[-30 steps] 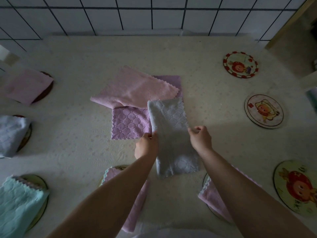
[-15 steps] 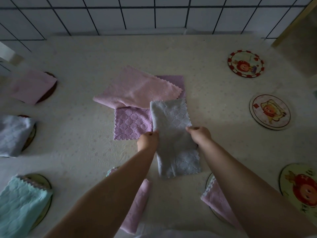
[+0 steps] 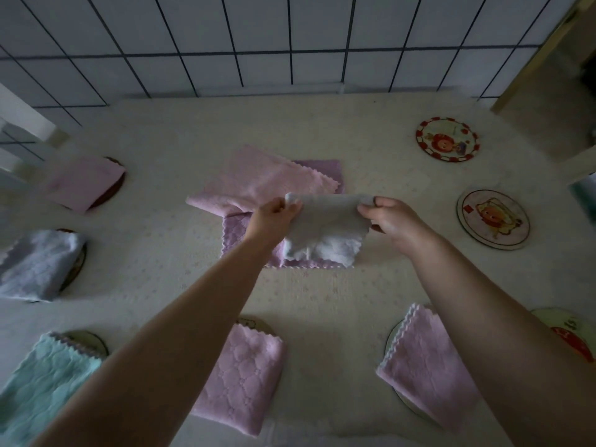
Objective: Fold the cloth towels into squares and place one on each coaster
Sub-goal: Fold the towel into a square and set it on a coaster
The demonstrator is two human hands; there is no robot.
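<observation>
Grey towel [image 3: 325,227] no longer lying long and flat on the table [image 3: 161,253] as a moment ago: now lifted off it, doubled over, held up by its top fold above the two spare towels in the middle. Second fold apparently just made, so likely a square or close to it, ready to go to a coaster.

From the left: pink [image 3: 84,182], grey [image 3: 35,264] and teal [image 3: 42,382] towels already sitting on coasters along the left edge. Two more folded pink ones near the bottom, one centre [image 3: 240,379], one to the right [image 3: 425,366], each over a coaster. Loose pink towel [image 3: 258,185] and purple towel [image 3: 245,233] in the middle, not yet folded.

Left hand [image 3: 274,217] raised, forearm reaching forward, thumb and fingers pinching the left top corner of the held towel. Right hand [image 3: 392,217] level with it, well apart, pinching the right top corner, knuckles curled. Lower edge hanging loose and a little ragged, just above the purple towel; touching or not, cannot tell.

On the right, three coasters bare: the far one [image 3: 446,139], the middle one [image 3: 493,219], and one [image 3: 571,333] partly hidden behind the right forearm. Probably the middle one nearest for this towel.
</observation>
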